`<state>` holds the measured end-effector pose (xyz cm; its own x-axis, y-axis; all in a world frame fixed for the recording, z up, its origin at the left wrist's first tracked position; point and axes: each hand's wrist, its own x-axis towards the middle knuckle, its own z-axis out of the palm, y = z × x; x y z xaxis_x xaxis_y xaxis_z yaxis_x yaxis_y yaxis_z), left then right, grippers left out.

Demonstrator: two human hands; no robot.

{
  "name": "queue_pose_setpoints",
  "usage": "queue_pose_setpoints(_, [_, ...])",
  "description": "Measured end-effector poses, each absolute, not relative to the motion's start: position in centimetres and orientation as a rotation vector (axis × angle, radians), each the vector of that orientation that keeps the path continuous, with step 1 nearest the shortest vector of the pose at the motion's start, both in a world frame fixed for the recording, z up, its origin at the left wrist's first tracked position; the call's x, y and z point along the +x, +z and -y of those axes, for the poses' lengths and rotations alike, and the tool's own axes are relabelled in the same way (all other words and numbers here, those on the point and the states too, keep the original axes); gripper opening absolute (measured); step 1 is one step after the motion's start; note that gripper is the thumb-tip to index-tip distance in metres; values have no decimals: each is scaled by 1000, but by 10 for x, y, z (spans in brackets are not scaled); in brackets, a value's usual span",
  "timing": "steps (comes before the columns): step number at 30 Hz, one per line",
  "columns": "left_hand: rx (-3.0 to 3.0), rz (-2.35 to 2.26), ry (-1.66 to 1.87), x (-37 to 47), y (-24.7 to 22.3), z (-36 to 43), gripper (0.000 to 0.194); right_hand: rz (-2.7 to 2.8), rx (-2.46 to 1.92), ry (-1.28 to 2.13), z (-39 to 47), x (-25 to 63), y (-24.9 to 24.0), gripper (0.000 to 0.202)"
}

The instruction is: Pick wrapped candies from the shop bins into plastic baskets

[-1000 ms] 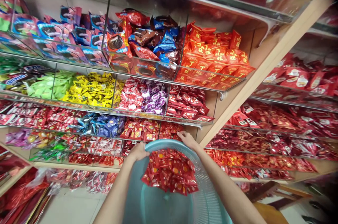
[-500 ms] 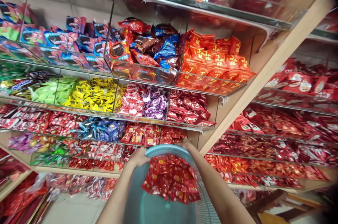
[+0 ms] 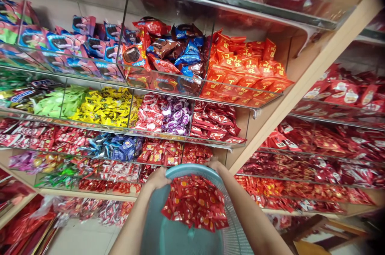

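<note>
A teal plastic basket [image 3: 162, 229] is tilted in front of me, its far rim against the lower shelves. Many small red candy packets [image 3: 195, 203] lie heaped toward its far end. My left hand [image 3: 158, 179] grips the rim at the far left, thumb over the edge. On the far right of the rim is my right hand [image 3: 215, 166], its fingers curled and partly hidden beyond the edge. Just above the basket, a shelf bin holds similar red packets [image 3: 197, 154], with orange-dotted red packets [image 3: 162, 152] in the bin beside it.
Glass shelves with dividers hold yellow sweets [image 3: 105, 106], purple sweets [image 3: 177, 116] and orange-red packets [image 3: 246, 68]. A slanting wooden upright [image 3: 270, 118] separates another candy rack on the right. A wooden stool [image 3: 321, 231] stands low at right; bagged sweets [image 3: 99, 211] lie beneath the shelves.
My right hand has shifted slightly right along the rim. The basket and its packets look nearly unmoved, and my left hand keeps its hold. The view has shifted a little.
</note>
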<state>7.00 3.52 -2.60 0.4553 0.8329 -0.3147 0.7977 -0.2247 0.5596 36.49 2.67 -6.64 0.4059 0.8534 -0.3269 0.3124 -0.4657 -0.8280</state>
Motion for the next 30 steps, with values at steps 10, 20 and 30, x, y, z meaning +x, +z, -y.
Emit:
queue_pose_setpoints(10, [2052, -1357, 80, 70, -27, -35, 21, 744, -1833, 1011, -19, 362, -48, 12])
queue_pose_setpoints(20, [2049, -1357, 80, 68, -30, -37, 22, 1014, -1954, 1058, -18, 357, -42, 8])
queue_pose_setpoints(30, [2038, -1347, 74, 68, -29, -37, 24, 1266, -2018, 1250, -19, 350, -46, 22])
